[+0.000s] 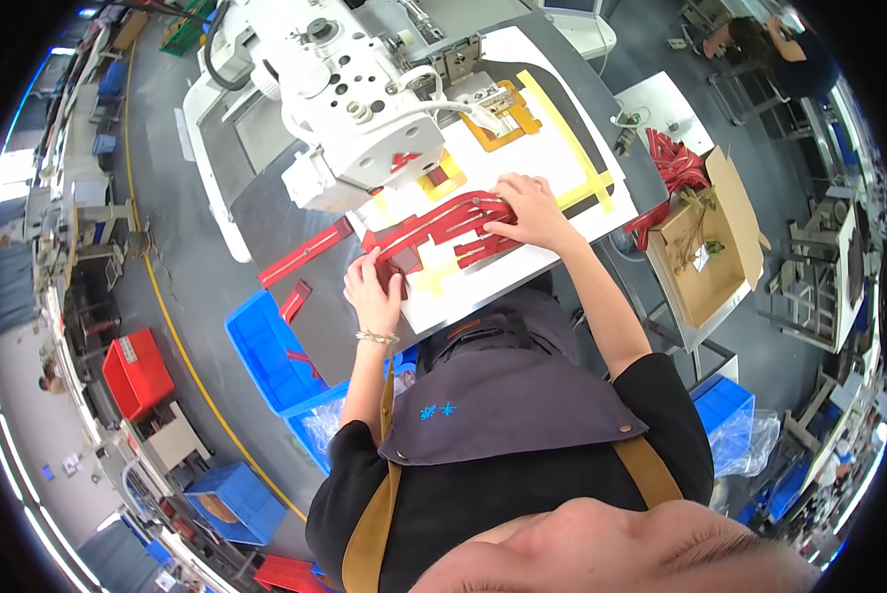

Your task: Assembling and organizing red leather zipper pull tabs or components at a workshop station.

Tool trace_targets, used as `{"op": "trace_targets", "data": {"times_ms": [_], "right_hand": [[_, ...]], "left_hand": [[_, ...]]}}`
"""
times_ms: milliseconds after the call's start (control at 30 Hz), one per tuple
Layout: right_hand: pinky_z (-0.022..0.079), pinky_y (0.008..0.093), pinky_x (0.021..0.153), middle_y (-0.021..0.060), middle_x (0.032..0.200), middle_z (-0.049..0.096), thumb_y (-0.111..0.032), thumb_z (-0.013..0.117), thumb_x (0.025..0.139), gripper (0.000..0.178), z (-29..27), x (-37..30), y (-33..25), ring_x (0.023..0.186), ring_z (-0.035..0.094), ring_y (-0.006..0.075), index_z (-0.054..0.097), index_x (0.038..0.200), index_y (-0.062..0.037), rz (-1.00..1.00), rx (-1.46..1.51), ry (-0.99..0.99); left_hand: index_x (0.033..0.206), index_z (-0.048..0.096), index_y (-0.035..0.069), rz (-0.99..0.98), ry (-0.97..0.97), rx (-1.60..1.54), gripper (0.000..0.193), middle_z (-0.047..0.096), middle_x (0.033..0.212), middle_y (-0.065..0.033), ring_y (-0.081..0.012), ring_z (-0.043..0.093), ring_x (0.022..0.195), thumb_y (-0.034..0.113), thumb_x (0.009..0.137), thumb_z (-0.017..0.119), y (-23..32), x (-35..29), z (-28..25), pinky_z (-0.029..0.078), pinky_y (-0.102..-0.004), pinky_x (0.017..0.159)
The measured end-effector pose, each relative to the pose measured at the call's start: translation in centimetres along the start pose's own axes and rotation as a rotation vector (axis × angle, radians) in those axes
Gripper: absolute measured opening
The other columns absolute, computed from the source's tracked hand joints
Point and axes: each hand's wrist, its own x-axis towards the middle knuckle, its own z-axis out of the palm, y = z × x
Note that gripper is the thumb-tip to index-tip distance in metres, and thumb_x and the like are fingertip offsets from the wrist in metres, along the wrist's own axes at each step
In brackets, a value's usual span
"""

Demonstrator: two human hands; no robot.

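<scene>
Largest of all, the grey tabletop [330, 341] extends before me, seen from above, with my dark apron at its near edge. The white sewing machine [350, 84] occupies its far left part, its head overhanging the work. A white board [545, 158], marked with yellow tape along its right side, lies on the tabletop beneath and to the right of the machine head. Left of my body, below the tabletop's edge, is a blue bin [266, 346]; to my right stands an open cardboard box [735, 208], with a heap of red strips [676, 163] beside its far left corner. The red zipper strips [443, 219], grouped side by side, lie across the near part of the white board, between my hands. My right hand [534, 212] grasps their right end, fingers curled over it; my left hand [372, 292] rests at their left end, fingertips down, though whether it grips I cannot tell. A separate red strip [305, 255] lies aslant on the grey surface, left of the board. An orange-yellow frame [528, 114] sits beside the machine head. Smallest, a bracelet [376, 338] encircles my left wrist
</scene>
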Motion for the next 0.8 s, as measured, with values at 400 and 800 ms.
{"op": "trace_targets", "data": {"times_ms": [400,800], "right_hand": [[0.046,0.0325,0.084,0.0169,0.12,0.047,0.0,0.056,0.087,0.03,4.1,-27.0,8.7,0.1,0.054,0.0242,0.052,0.117,-0.0021,0.913,-0.054,1.073],[0.047,0.0457,0.087,0.019,0.105,0.057,-0.019,0.062,0.078,0.022,13.7,-61.2,23.6,0.101,0.057,0.0387,0.062,0.095,-0.0057,1.673,-0.014,0.159]], "left_hand": [[0.129,0.048,0.008,0.623,-0.101,0.005,0.062,0.045,0.135,-0.014,-0.0303,0.043,0.123,0.03,0.077,0.072,5.2,-2.7,6.4,0.028,-0.043,0.1],[0.132,0.045,0.01,0.745,-0.192,0.296,0.082,0.04,0.142,-0.0148,-0.0297,0.037,0.132,0.038,0.064,0.082,6.3,-3.1,9.2,0.025,-0.0478,0.106]]}}
